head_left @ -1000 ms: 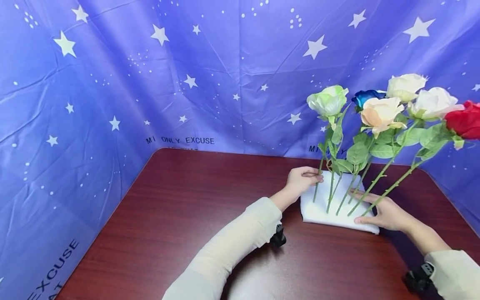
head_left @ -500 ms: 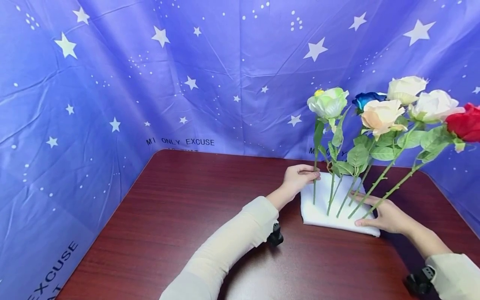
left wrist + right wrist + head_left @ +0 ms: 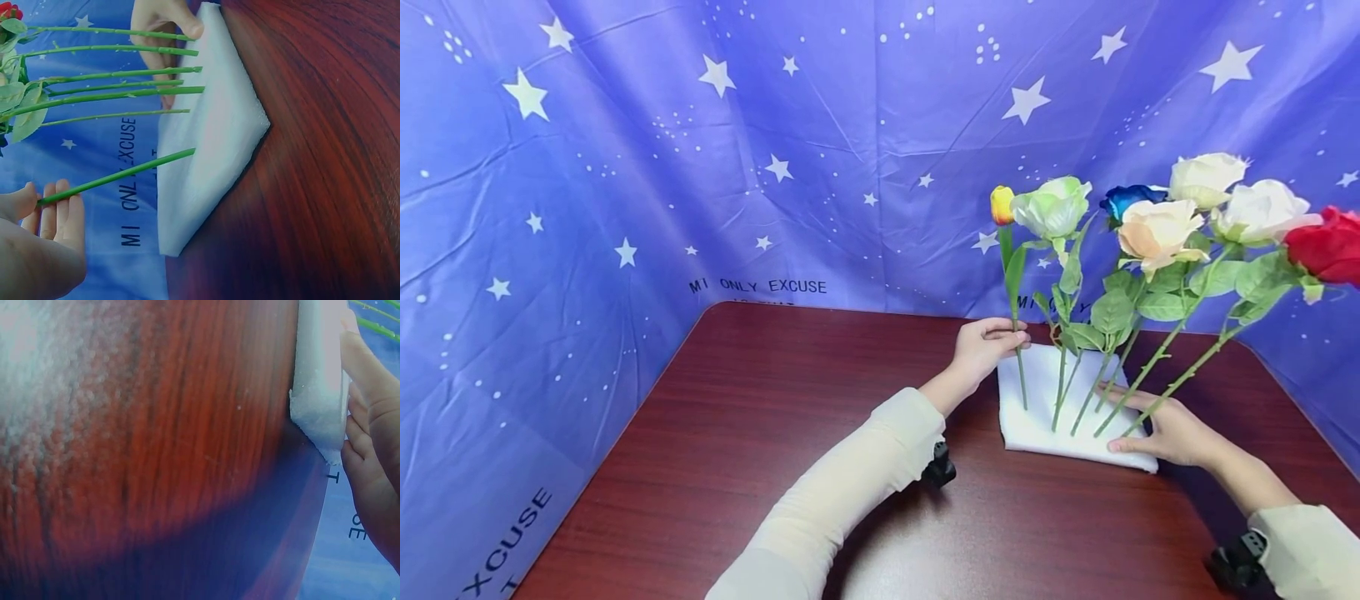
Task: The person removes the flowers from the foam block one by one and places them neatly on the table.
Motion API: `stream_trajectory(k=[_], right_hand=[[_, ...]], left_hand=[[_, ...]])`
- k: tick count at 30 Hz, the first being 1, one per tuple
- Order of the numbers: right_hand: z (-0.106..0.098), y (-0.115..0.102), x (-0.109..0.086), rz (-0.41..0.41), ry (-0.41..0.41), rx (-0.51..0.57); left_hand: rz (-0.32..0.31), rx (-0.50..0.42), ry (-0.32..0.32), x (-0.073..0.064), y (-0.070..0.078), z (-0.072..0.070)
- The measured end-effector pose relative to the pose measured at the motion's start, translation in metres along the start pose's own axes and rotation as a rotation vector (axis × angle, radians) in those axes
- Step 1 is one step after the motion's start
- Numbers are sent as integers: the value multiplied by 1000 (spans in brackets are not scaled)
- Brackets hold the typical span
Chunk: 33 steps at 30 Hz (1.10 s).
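A yellow-and-red artificial tulip [image 3: 1002,205] stands nearly upright at the left side of a white foam block [image 3: 1037,435]. My left hand [image 3: 981,348] pinches its green stem between thumb and fingers. In the left wrist view the stem [image 3: 125,172] slants from those fingertips to the foam's top face. My right hand [image 3: 1180,429] rests on the block's right part, thumb and fingers spread and extended. The right wrist view has this hand [image 3: 378,425] lying along the foam slab [image 3: 319,375]; part of it is cut off by the frame.
Several artificial roses stand in the foam: a pale green one [image 3: 1052,207], a blue one [image 3: 1126,200], a peach one [image 3: 1159,232], a red one [image 3: 1333,246] and white ones. The dark red-brown wooden table [image 3: 820,400] meets a blue star-printed curtain [image 3: 865,125] behind.
The tulip's bloom has come out from behind the pale green rose, tilting to the left. My left hand has moved slightly left with the stem. The right hand stays on the foam.
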State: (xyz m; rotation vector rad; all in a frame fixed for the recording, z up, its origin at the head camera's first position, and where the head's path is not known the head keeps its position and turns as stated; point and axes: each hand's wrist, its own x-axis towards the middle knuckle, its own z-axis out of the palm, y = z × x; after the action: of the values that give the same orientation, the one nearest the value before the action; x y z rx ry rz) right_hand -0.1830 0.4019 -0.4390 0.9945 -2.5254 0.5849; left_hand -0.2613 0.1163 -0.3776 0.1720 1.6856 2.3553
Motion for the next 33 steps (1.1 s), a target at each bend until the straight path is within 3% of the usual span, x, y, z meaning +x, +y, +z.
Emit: stream_trajectory(k=[18,33], right_hand=[[0,-1,1,-16,6,-4],[-1,-2,0,-20,4,17]], left_hand=[[63,22,17,-4,11,-14],[93,-9,18,-7,11,-13]])
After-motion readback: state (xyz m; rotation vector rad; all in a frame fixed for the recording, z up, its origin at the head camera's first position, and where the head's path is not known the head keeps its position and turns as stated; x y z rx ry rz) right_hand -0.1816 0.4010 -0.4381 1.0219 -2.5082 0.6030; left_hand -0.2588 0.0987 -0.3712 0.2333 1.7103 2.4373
